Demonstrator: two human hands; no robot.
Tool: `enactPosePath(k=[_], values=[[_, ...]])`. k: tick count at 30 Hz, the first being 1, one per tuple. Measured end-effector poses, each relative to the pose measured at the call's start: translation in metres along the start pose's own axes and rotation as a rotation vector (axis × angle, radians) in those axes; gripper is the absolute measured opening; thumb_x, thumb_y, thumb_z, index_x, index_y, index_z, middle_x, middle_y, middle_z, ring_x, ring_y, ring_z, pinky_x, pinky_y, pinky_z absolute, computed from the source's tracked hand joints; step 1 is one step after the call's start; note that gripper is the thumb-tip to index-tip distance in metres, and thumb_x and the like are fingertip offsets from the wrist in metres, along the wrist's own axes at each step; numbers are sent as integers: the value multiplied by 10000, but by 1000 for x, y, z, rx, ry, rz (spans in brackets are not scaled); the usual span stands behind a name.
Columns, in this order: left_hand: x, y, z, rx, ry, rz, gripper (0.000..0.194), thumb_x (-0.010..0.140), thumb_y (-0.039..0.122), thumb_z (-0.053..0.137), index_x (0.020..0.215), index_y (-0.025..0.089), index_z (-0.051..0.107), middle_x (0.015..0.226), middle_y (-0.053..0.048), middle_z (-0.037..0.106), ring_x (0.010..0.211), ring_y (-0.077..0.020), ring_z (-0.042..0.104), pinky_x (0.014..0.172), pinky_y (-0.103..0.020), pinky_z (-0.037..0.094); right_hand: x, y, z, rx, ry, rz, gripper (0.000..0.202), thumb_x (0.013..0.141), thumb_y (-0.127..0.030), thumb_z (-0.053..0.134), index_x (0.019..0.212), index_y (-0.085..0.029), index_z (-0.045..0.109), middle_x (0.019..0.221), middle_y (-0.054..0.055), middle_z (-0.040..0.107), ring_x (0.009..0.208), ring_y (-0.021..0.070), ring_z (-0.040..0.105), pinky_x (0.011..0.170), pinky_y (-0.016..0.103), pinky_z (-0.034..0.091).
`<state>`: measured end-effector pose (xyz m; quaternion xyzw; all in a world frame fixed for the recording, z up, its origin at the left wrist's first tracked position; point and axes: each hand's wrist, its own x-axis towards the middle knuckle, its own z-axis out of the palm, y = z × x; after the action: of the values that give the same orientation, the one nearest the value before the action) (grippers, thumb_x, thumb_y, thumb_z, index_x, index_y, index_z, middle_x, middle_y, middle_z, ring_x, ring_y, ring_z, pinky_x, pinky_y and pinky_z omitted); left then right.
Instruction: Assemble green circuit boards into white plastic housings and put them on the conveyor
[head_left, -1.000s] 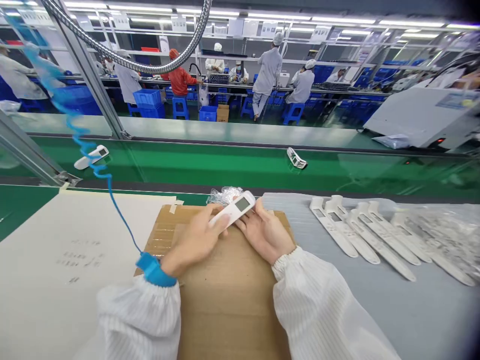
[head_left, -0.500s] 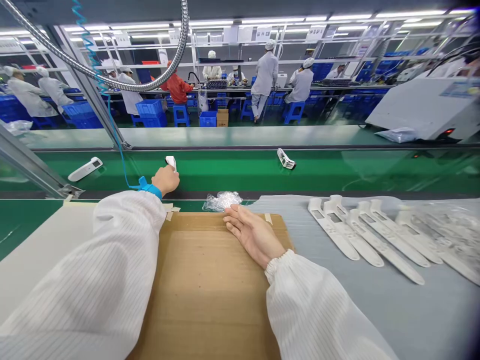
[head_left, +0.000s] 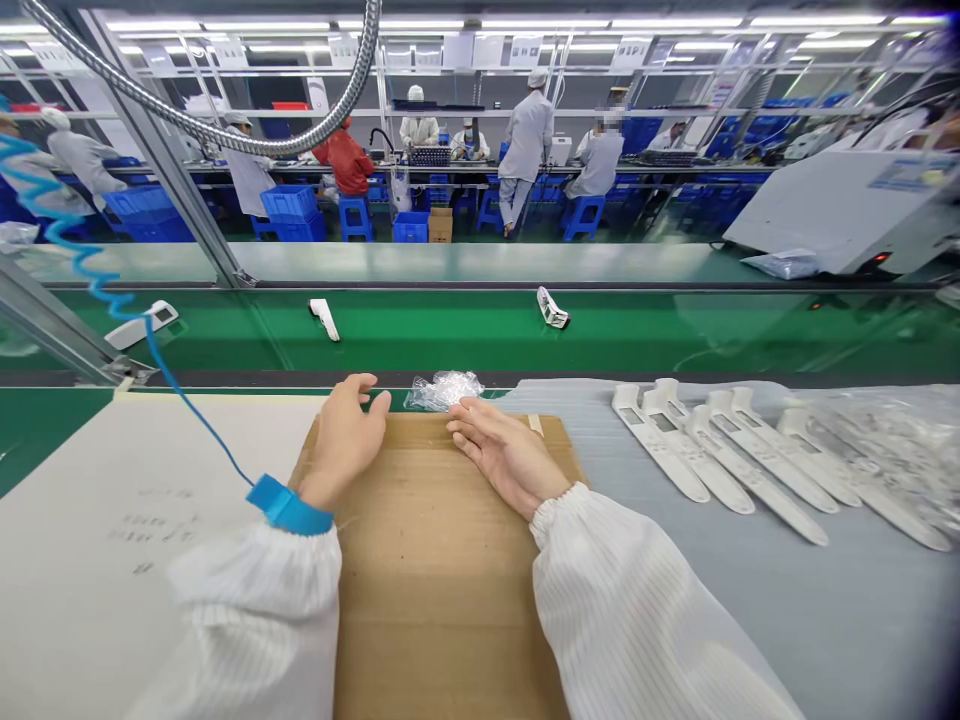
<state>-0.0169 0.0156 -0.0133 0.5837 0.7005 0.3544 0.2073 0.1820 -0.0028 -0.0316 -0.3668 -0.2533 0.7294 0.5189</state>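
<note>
My left hand [head_left: 346,437], with a blue wrist strap [head_left: 289,505], hovers over the back left part of a brown cardboard sheet [head_left: 442,580]. Its fingers are apart and hold nothing. At the sheet's back right edge, my right hand [head_left: 506,452] has its fingers stretched out and nothing in it. A crumpled clear plastic bag [head_left: 444,390] lies just behind that hand. On the green belt [head_left: 420,335] beyond my left hand lies a white handheld thermometer-like device [head_left: 324,319]. A second such device [head_left: 553,308] lies farther right, and another [head_left: 142,324] at the left.
Several white plastic housings [head_left: 720,450] lie on a grey mat [head_left: 675,600] at right, some under clear plastic bags [head_left: 892,450]. White paper [head_left: 90,540] covers the left side. A blue coiled cord [head_left: 90,265] runs to my wrist strap. Co-workers sit and stand beyond the belt.
My left hand has let go of the white device on the belt and drawn back to the cardboard. My right hand has stayed nearly still. The view has shifted slightly.
</note>
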Motion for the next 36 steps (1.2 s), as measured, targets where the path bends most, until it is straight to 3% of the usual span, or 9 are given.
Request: enactPosePath(k=[3,7,12,17,20,23,26,30,36], values=[[-16,-7,15,181,77,209,383,910,252,517,1268,118,557,1331,-167,575,1245,-320,538,1065,-506,418,-1,-1,2,-19,11,-3,204,816,-214,754,1003,-187,678,1066,45,708,900,124,665,942,291,524],[-25,-11,26,222,21,410,400,924,231,490,1315,154,532,1484,-122,478,1345,-316,455,1121,-521,370,-2,-2,2,-42,22,5,205,834,-206,730,1031,-169,684,1089,59,705,896,127,665,931,284,518],[-26,-12,29,200,36,451,404,928,229,493,1321,136,521,1518,-136,435,1367,-319,435,1129,-531,374,-5,1,3,-68,10,-13,216,821,-197,742,1029,-168,690,1071,57,699,896,129,658,921,281,510],[-26,-14,32,122,121,343,339,908,213,512,1229,116,562,1401,-192,492,1312,-341,481,1084,-541,423,-2,-16,-4,-134,-35,65,209,784,-214,782,973,-179,702,999,27,687,810,101,642,797,228,531],[-28,-12,33,93,130,303,302,912,206,509,1193,120,574,1356,-191,506,1279,-343,501,1065,-545,437,28,-52,-22,-420,-16,1,240,753,-246,802,962,-178,705,979,47,688,726,106,620,678,233,527],[-30,-9,33,69,125,297,272,919,192,501,1175,147,579,1350,-170,513,1270,-333,510,1060,-542,440,82,-95,-45,-879,263,-260,226,767,-271,740,974,-191,698,993,80,699,779,174,647,729,333,549],[-30,-8,33,60,109,275,263,925,201,492,1166,143,582,1350,-175,515,1258,-343,518,1040,-556,453,137,-123,-64,-1087,505,-400,296,715,-179,702,1009,-191,667,1102,109,671,1002,257,631,920,450,491],[-30,-9,34,37,108,268,243,932,203,477,1143,149,586,1336,-178,522,1256,-337,522,1032,-550,463,182,-127,-80,-1246,630,-478,383,663,-125,691,1035,-208,659,1248,118,627,1244,307,508,1091,478,331],[-31,-8,32,11,105,281,226,939,200,478,1137,164,580,1322,-163,527,1233,-315,533,1027,-536,469,193,-109,-66,-1331,608,-532,299,773,-219,646,1071,-194,658,1079,120,694,1064,298,603,1014,465,394]])
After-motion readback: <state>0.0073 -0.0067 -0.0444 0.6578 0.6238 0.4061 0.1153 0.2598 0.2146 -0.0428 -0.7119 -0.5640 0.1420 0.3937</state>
